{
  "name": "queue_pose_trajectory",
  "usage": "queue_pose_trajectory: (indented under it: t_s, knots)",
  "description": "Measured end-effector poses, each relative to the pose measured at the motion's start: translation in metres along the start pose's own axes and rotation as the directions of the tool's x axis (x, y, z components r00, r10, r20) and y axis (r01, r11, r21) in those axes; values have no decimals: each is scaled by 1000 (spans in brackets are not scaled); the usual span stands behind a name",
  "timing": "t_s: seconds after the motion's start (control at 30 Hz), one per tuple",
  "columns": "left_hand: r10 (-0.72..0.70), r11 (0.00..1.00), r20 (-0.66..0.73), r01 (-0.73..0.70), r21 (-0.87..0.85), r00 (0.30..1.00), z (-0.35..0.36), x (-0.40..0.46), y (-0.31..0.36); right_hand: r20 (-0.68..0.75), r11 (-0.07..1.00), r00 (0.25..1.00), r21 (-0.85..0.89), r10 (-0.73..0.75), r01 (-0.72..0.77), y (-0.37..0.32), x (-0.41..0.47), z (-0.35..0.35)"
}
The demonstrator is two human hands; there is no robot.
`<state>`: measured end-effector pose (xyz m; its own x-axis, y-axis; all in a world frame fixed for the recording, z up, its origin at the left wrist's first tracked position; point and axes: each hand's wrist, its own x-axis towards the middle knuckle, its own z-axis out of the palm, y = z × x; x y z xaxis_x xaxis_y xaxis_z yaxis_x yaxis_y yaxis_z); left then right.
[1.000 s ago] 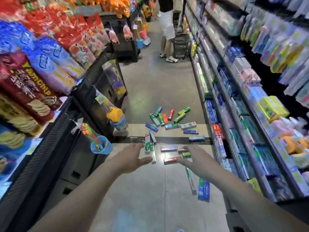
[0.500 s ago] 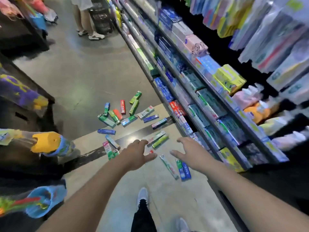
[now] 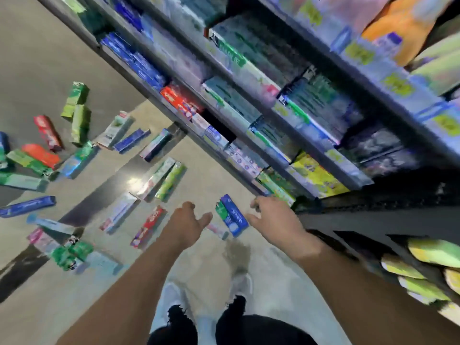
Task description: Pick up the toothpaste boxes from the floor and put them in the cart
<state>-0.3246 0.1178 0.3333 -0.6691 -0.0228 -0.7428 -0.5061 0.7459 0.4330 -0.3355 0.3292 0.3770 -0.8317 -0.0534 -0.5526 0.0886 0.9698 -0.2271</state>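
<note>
Boxes (image 3: 159, 178): lying scattered across the floor (image 3: 44, 61), left and centre frame. You are reaching with left hand (image 3: 185, 224) and right hand (image 3: 271, 220), both grips open, empty. Risk: blurred, hurried reach knocking the blue box (image 3: 234, 215) away.
</note>
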Motion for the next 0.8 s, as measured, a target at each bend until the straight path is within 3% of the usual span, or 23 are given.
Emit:
queue_pose_trajectory:
  t_s: [0.1, 0.23, 0.37, 0.5, 0.6, 0.67, 0.8]
  knots:
    - [-207, 976, 72, 211, -49, 976, 77, 72, -44, 37, 995, 995, -6, 95, -95, 45, 55, 94]
    - [-316, 944, 103, 324, -67, 943, 156, 174, -90, 53, 981, 980, 6, 194, -194, 87, 139, 207]
    - [-434, 812, 150, 458, -362, 888, 216, 259, -129, 9, 971, 972, 42, 235, -235, 110, 214, 291]
    - [-509, 692, 101, 476, -543, 855, 250, 319, -139, -46, 975, 974, 7, 223, -223, 125, 262, 348]
    - [-590, 660, -1, 482, -576, 807, 258, 342, -135, -133, 978, 970, -26, 203, -209, 132, 279, 371]
    - [-600, 629, -12, 463, -625, 800, 260, 346, -134, -104, 973, 967, 35, 231, -229, 133, 283, 374]
    - [-519, 736, -24, 432, -522, 855, 246, 330, -144, 35, 964, 971, 124, 234, -237, 130, 275, 373]
